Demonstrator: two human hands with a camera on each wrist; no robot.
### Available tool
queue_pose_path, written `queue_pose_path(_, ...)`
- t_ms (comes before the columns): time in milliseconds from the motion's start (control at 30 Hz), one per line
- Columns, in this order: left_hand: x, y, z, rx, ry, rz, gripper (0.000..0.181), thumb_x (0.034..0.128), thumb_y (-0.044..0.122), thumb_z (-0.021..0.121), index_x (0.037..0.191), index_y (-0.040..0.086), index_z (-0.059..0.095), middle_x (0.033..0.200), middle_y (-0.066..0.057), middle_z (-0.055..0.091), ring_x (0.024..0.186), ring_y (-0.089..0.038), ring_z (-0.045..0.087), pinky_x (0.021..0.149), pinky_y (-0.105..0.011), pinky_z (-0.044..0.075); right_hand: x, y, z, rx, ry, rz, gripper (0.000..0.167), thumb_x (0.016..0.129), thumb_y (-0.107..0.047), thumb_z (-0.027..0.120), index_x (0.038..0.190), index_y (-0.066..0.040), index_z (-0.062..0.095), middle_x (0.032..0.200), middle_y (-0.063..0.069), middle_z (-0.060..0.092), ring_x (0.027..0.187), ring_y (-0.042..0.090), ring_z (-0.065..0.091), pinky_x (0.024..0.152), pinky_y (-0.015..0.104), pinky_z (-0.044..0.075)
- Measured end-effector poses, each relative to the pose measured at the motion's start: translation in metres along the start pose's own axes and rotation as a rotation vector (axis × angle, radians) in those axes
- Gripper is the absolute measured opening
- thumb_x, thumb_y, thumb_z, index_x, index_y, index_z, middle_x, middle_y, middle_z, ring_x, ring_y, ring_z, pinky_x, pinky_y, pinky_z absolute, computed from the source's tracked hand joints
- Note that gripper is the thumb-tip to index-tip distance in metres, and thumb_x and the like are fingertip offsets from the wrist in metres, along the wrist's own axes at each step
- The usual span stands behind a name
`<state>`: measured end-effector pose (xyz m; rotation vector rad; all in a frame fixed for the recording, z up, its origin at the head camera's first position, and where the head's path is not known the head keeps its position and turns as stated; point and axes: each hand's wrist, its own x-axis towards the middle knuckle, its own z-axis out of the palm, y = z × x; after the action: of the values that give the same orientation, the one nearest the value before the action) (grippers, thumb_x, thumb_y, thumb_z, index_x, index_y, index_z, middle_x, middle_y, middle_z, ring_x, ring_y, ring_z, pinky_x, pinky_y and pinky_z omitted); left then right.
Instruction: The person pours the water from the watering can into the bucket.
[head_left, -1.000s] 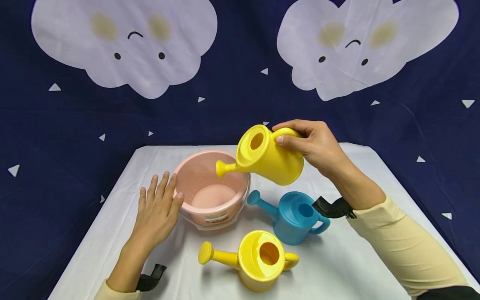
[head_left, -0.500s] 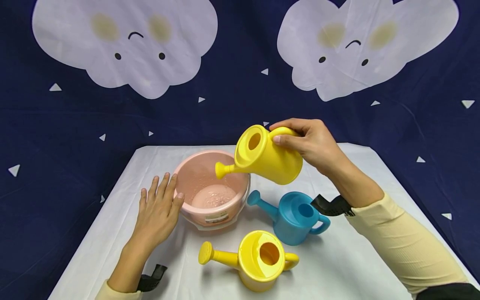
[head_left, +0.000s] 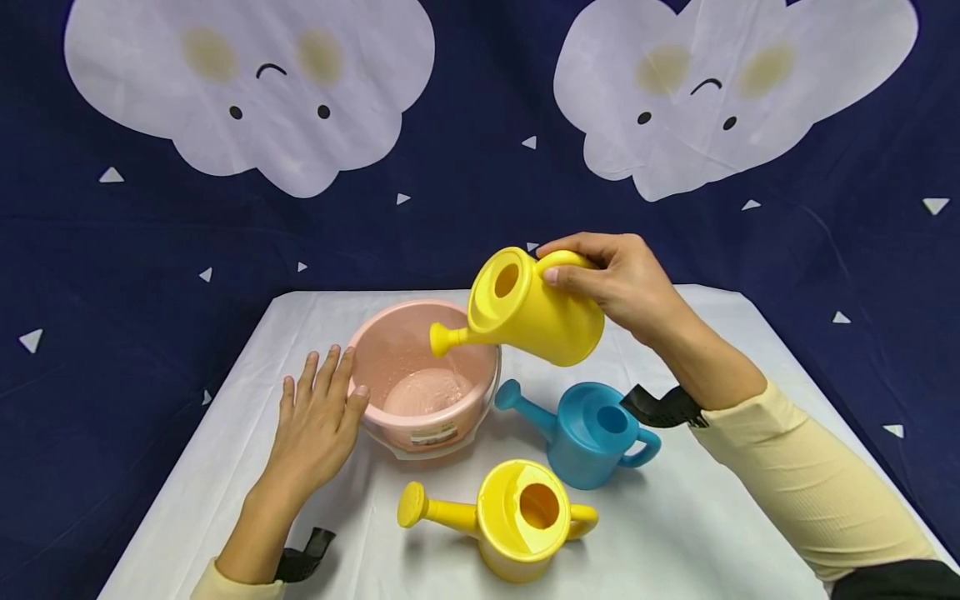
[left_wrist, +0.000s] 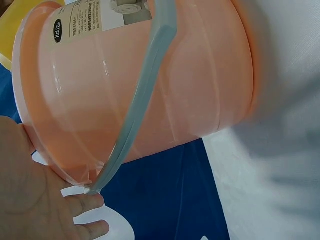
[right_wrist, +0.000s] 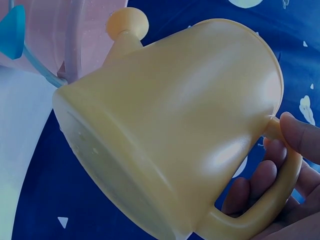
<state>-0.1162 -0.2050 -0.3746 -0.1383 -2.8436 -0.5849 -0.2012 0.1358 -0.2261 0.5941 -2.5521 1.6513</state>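
My right hand (head_left: 626, 283) grips the handle of a yellow watering can (head_left: 551, 321), fingers curled through it in the right wrist view. The can hangs tilted, its spout over a pink bucket (head_left: 477, 408), and a faint stream falls from the spout. Rippled water (head_left: 427, 392) covers the bucket's bottom. My left hand (head_left: 318, 425) rests against the bucket's left rim with straight fingers. In the left wrist view the bucket's grey handle (left_wrist: 137, 110) hangs down its side. The right wrist view shows the raised can's underside and side (right_wrist: 175, 115).
A blue watering can (head_left: 588, 442) stands right of the bucket, its spout pointing toward it. Nearer the front stands a second yellow watering can (head_left: 517, 525). All stand on a white-covered table (head_left: 675, 533), before a dark blue cloth (head_left: 480, 225) with cloud prints.
The bucket's smooth water surface has become rippled as water falls into it. My right hand and its watering can have shifted slightly up and left. My left hand has stayed almost still.
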Motion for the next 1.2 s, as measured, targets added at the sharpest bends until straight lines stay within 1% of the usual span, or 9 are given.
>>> queue_pose_path(267, -0.0002, 0.0004, 0.0003, -0.009, -0.006, -0.001, 0.059, 0.1023, 0.045, 0.022, 0.153, 0.015, 0.014, 0.159, -0.016, 0.015, 0.148, -0.036, 0.000, 0.114, -0.064, -0.002, 0.0007, -0.0005, -0.0003, 0.002, -0.002, -0.004, 0.031, 0.083, -0.028, 0.073, 0.110, -0.013, 0.070, 0.102, 0.001, 0.070, 0.084, 0.020, 0.064, 0.073, 0.026, 0.056)
queue_pose_path(567, -0.0002, 0.0010, -0.0002, -0.005, -0.008, -0.001, 0.060, 0.1023, 0.045, 0.021, 0.153, 0.014, 0.014, 0.159, -0.016, 0.015, 0.148, -0.036, 0.000, 0.114, -0.064, -0.002, 0.0009, -0.0024, -0.0013, -0.005, -0.004, -0.013, 0.031, 0.083, -0.028, 0.072, 0.110, -0.013, 0.070, 0.105, 0.001, 0.070, 0.085, 0.020, 0.064, 0.073, 0.026, 0.056)
queue_pose_path(867, -0.0009, 0.0006, 0.0004, 0.003, -0.008, -0.004, 0.060, 0.1022, 0.045, 0.022, 0.153, 0.014, 0.015, 0.158, -0.016, 0.016, 0.148, -0.036, 0.001, 0.113, -0.065, 0.002, 0.0020, -0.0033, -0.0014, -0.006, -0.008, -0.020, 0.033, 0.082, -0.029, 0.073, 0.110, -0.012, 0.070, 0.105, 0.000, 0.070, 0.085, 0.020, 0.064, 0.073, 0.026, 0.056)
queue_pose_path(1200, -0.0015, 0.0011, -0.0002, -0.014, -0.017, -0.010, 0.060, 0.1021, 0.046, 0.021, 0.153, 0.015, 0.013, 0.159, -0.015, 0.013, 0.148, -0.035, 0.000, 0.114, -0.063, -0.002, 0.0030, -0.0031, -0.0019, -0.011, -0.012, -0.010, 0.032, 0.083, -0.029, 0.073, 0.110, -0.014, 0.071, 0.108, -0.001, 0.070, 0.088, 0.019, 0.064, 0.075, 0.026, 0.056)
